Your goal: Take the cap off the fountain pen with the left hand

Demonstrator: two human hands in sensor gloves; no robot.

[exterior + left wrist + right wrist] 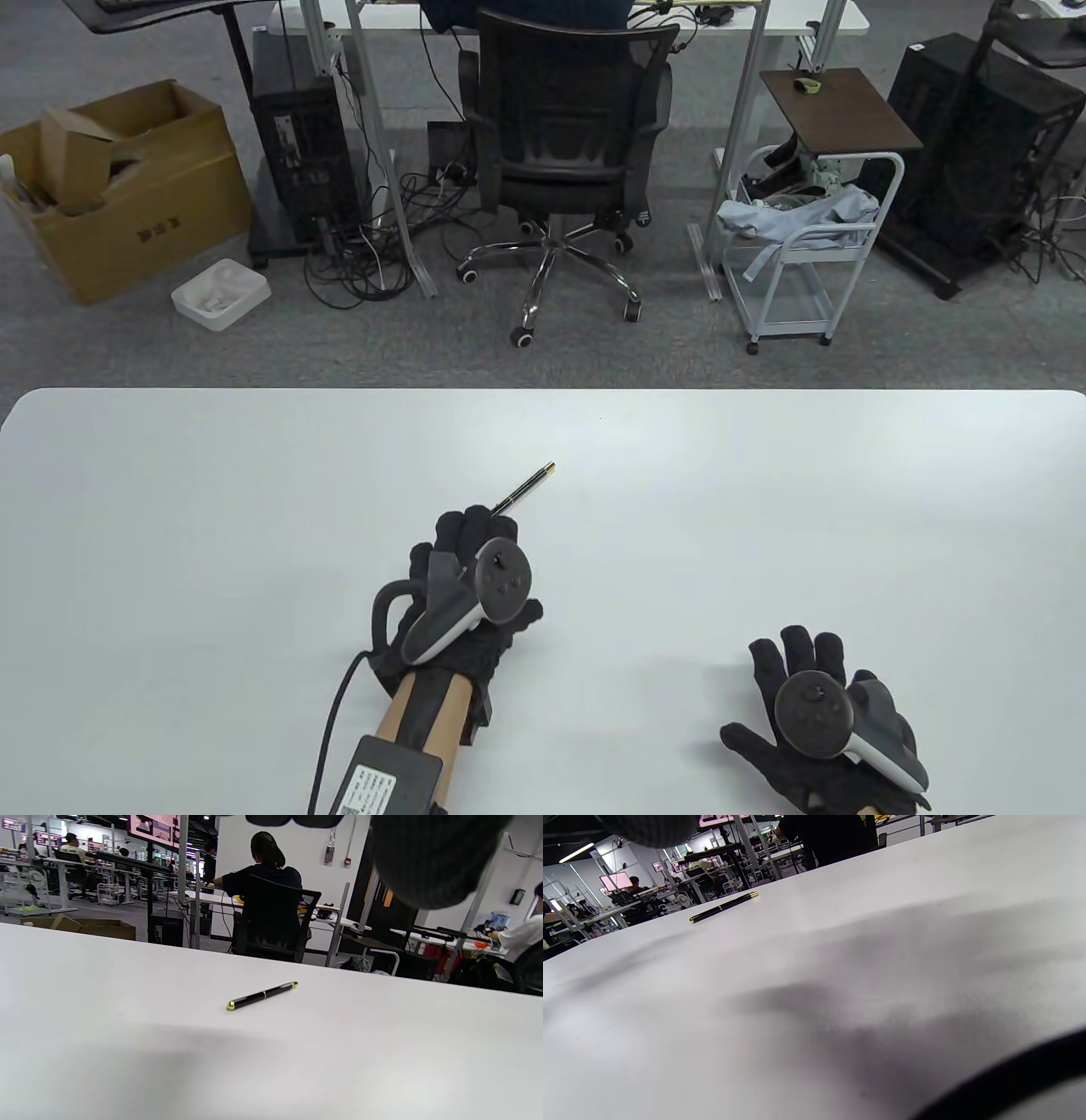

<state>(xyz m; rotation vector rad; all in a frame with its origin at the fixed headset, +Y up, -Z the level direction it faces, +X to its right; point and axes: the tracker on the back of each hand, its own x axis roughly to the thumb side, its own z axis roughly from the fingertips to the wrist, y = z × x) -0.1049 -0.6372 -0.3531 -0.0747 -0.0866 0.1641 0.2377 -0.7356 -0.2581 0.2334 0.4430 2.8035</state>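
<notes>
A: How far along is this?

B: Barely begun, I'd say. The pen (261,996) lies flat on the white table (254,526), black with gold ends, and its cap looks to be on, with a thin gold ring at the middle.

A: Is the left hand (462,586) on it?

B: From above the hand covers the near end of the pen, so it looks close. But the left wrist view shows the whole pen lying free, with bare table between it and the camera, and nothing touching it. So no grip yet.

A: Are its fingers open or curled?

B: I cannot tell; the tracker hides much of them from above, and the wrist view only catches blurred fingertips at the top edge.

A: And the right hand (819,722)?

B: Flat on the table at the near right, fingers spread, holding nothing, well apart from the pen.

A: What is left, then?

B: Everything: reach the pen, grip it, and pull the cap off with the left hand.
</notes>
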